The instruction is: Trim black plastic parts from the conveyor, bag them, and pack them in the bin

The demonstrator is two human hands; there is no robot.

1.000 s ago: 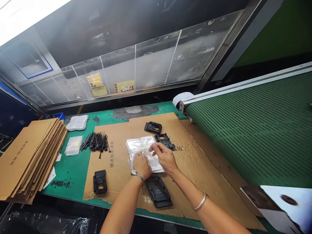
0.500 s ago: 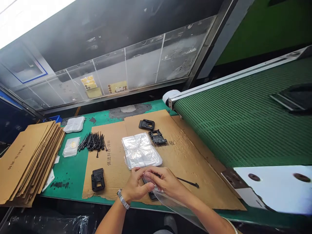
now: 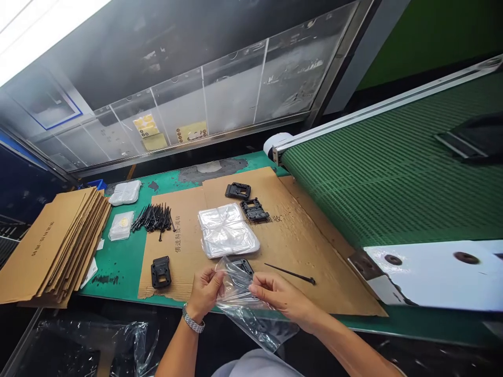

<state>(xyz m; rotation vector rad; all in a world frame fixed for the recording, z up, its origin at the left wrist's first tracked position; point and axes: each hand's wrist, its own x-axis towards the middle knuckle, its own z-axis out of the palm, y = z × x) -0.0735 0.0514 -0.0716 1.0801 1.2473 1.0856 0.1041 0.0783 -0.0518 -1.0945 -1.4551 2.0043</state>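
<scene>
Left hand [image 3: 205,290] and right hand [image 3: 282,296] pinch a clear bag [image 3: 239,301] (a black part [image 3: 246,265] shows behind); the cardboard [image 3: 188,222] reads "俱进科技-周转".

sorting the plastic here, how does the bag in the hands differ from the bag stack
The bag is pinched by the left hand and right hand; the bag stack lies on the cardboard. The bag is rumpled and loose; the bag stack is flatter and layered. Both are shiny plastic.
</scene>
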